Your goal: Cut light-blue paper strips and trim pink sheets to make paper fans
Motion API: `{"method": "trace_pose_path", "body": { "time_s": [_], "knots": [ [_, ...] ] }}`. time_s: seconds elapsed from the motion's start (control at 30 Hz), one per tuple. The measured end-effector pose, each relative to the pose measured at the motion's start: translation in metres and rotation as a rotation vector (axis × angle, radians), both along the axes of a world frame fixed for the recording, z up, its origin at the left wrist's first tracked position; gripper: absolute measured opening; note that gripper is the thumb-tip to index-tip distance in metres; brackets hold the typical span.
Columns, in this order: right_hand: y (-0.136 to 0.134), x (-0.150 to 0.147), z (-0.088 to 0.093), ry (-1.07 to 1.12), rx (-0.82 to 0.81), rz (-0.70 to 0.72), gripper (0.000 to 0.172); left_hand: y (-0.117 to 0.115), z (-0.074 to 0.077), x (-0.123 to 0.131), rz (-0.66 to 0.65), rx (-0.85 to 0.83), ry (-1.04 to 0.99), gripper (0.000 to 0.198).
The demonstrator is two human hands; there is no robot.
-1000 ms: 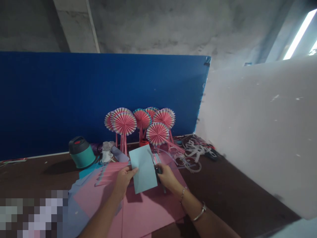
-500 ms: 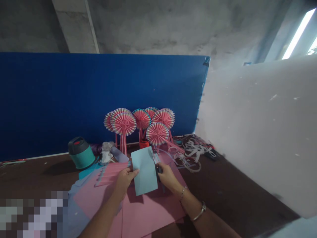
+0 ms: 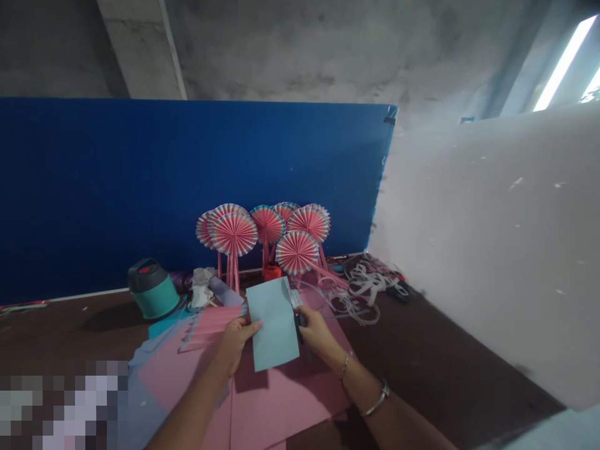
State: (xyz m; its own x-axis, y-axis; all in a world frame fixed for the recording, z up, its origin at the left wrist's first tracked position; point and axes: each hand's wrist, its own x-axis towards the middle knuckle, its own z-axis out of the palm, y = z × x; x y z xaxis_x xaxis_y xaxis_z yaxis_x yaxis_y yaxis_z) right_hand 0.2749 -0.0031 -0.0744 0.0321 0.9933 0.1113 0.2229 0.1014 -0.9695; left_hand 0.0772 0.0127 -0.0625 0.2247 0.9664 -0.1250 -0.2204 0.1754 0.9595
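Note:
My left hand (image 3: 232, 345) grips the lower left edge of a pale blue paper sheet (image 3: 272, 324), which it holds up above the table. My right hand (image 3: 317, 334) is at the sheet's right edge, holding a pair of black-handled scissors (image 3: 299, 322). Their blades are mostly hidden behind the sheet. A narrow fringe of paper strips (image 3: 294, 299) shows along the sheet's upper right edge. Under both hands lie large pink paper sheets (image 3: 285, 400).
Several pink pleated paper fans (image 3: 234, 234) on sticks stand against a blue board (image 3: 140, 187). A green flask with a dark lid (image 3: 152, 289) stands at the left. Tangled paper strips (image 3: 360, 290) lie at the right, beside a white board (image 3: 482, 250).
The pale blue sheet has turned slightly and sits a little higher in my left hand. My right hand and the scissors have shifted only a little at its edge.

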Motion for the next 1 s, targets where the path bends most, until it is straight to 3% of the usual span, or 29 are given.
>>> {"method": "trace_pose_path", "body": {
  "time_s": [0.6, 1.0],
  "knots": [
    [0.0036, 0.0036, 0.0017, 0.260, -0.046, 0.130, 0.022, -0.0036, 0.0038, -0.0002, -0.098, -0.104, -0.056, 0.047],
    [0.0032, 0.0019, -0.0006, 0.204, -0.024, 0.059, 0.019, -0.0025, -0.0017, -0.0001, -0.115, -0.028, 0.021, 0.049]
  ]
}}
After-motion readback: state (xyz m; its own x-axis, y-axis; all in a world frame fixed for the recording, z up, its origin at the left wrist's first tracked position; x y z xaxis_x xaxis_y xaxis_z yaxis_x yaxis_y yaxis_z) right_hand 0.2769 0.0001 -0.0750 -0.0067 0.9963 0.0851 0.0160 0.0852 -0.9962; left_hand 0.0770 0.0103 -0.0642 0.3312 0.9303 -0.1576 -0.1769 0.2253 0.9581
